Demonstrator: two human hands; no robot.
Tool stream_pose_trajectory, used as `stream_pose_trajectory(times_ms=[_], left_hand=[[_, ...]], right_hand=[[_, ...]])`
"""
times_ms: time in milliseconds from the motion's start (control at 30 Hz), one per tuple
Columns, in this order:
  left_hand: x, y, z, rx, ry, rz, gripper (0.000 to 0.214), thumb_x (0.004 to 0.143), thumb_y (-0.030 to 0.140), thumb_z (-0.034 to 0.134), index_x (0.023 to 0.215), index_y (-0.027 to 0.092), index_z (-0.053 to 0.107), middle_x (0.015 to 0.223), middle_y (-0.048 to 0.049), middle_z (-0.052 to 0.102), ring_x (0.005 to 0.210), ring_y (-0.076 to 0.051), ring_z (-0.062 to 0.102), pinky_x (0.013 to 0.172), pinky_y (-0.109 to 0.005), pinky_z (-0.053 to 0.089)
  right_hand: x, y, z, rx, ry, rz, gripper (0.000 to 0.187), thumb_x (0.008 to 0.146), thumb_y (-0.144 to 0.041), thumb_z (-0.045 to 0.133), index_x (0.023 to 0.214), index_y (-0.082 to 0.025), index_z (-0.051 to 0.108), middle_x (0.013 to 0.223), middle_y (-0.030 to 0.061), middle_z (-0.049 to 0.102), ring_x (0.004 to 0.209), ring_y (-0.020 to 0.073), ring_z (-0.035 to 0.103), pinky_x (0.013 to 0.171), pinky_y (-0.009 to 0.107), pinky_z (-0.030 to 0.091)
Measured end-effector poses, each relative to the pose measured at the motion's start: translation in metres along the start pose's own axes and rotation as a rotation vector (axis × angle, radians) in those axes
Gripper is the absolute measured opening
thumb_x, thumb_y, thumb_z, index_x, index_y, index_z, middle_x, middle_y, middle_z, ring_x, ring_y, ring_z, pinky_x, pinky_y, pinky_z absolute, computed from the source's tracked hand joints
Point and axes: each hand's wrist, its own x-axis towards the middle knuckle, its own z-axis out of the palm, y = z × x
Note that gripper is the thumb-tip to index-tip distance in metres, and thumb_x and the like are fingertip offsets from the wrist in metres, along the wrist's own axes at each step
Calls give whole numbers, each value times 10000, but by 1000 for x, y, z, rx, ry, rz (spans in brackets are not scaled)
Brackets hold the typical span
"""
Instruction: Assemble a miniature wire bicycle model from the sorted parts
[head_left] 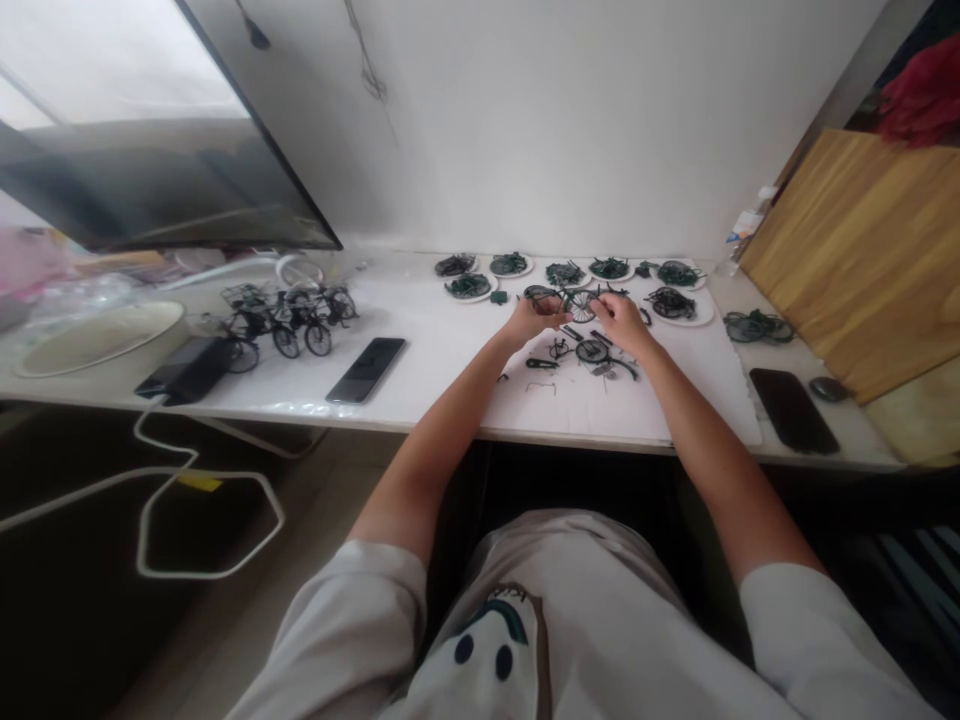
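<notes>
My left hand (536,318) and my right hand (616,318) hold a small, partly built model bicycle (580,304) between them, just above the white tabletop. The left fingers grip its dark frame, and the right fingers pinch it beside the spoked wheel. Loose parts lie on the table below my hands: a dark wheel (592,351), a curved black mudguard (625,369), a flat black piece (541,364) and several tiny bits. Beyond the hands, white plates (529,268) carry heaps of dark green and black bicycle parts.
Finished-looking model bicycles (289,318) stand at the left, near a black box (184,372) with a white cable. One phone (367,369) lies left of my arms, another phone (793,410) at the right beside a mouse (829,389). A monitor (161,170) overhangs the left side; a wooden board (877,250) leans at the right.
</notes>
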Motion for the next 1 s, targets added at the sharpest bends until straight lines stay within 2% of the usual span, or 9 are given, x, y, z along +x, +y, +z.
stream_pose_trajectory(times_ms=[233, 533, 633, 700, 767, 867, 1000], left_hand=[[1, -3, -1, 0, 4, 8, 453, 652, 466, 1018, 840, 132, 778, 786, -53, 714, 682, -125, 607, 659, -290, 513], [2, -8, -4, 18, -18, 24, 394, 718, 426, 996, 864, 127, 785, 784, -67, 703, 686, -131, 606, 652, -298, 495], [3, -9, -4, 41, -19, 28, 388, 727, 427, 989, 845, 125, 777, 767, -71, 693, 685, -135, 597, 649, -304, 491], [4, -12, -4, 55, 6, 27, 399, 717, 436, 986, 858, 124, 780, 779, -75, 701, 676, -135, 592, 649, -309, 496], [7, -16, -5, 63, 56, 36, 408, 712, 444, 973, 884, 126, 782, 828, -85, 724, 675, -136, 595, 654, -316, 508], [11, -25, -9, 137, 144, 73, 367, 737, 440, 926, 864, 137, 761, 845, -91, 734, 680, -153, 608, 646, -321, 512], [13, -35, -18, 509, 282, 110, 275, 715, 371, 891, 811, 161, 742, 744, -52, 696, 670, -157, 550, 627, -309, 440]], right_hand=[[-1, 0, 0, 21, 18, -1, 530, 1034, -711, 472, 811, -236, 543, 721, 23, 583, 725, 200, 505, 701, 329, 354], [0, 1, 1, 8, 15, 5, 520, 1041, -687, 486, 841, -221, 603, 765, 50, 646, 748, 213, 552, 731, 335, 404], [0, 6, 3, 22, 0, 24, 481, 1041, -650, 523, 928, -204, 664, 858, 78, 714, 795, 229, 612, 763, 340, 446], [1, 9, 5, 50, 5, 57, 441, 1033, -610, 567, 1064, -191, 703, 988, 105, 763, 874, 247, 662, 818, 349, 483], [1, 12, 4, 52, 12, 97, 400, 1022, -544, 608, 1164, -186, 714, 1015, 106, 768, 881, 246, 672, 834, 353, 494], [1, 14, 2, -12, -15, 133, 307, 960, -415, 695, 1156, -183, 741, 810, 27, 676, 725, 201, 585, 749, 326, 444], [0, 12, -2, -23, -85, 123, 243, 869, -295, 752, 1078, -176, 779, 708, -44, 531, 645, 155, 462, 685, 301, 369]])
